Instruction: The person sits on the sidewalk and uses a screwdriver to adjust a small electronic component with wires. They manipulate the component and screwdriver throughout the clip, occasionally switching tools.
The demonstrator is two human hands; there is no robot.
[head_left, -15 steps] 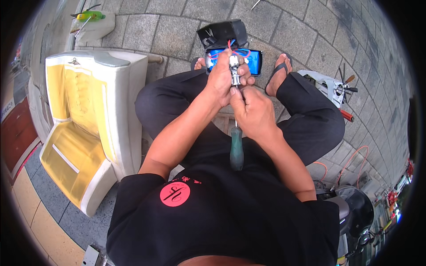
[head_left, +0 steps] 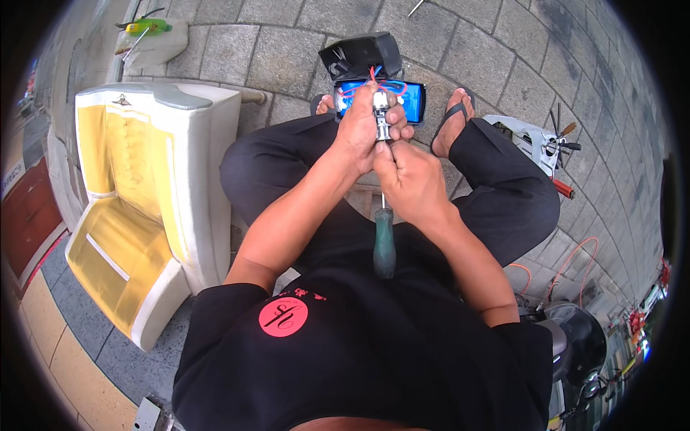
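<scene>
My left hand [head_left: 356, 133] is closed around a small silver-and-white cylindrical metal part [head_left: 382, 123], which stands upright between thumb and fingers. Just below it, my right hand [head_left: 417, 179] pinches the shaft of a screwdriver [head_left: 384, 244]. Its dark green handle points back toward my body, and its tip is hidden by my fingers close to the metal part's lower end. Beyond my hands, a blue-wrapped battery pack [head_left: 413, 103] sits on the paving between my feet. Red and blue wires run from it near a black plastic cover [head_left: 370, 54].
A yellow-and-white seat [head_left: 154, 179] stands at my left. A white metal assembly with levers and a red grip [head_left: 564, 188] lies to the right. Far left, a green bottle [head_left: 149, 27] rests on a pale block. A dark scooter [head_left: 575, 337] is behind at lower right.
Both hands keep their hold almost in place. The screwdriver handle has shifted very slightly toward my body.
</scene>
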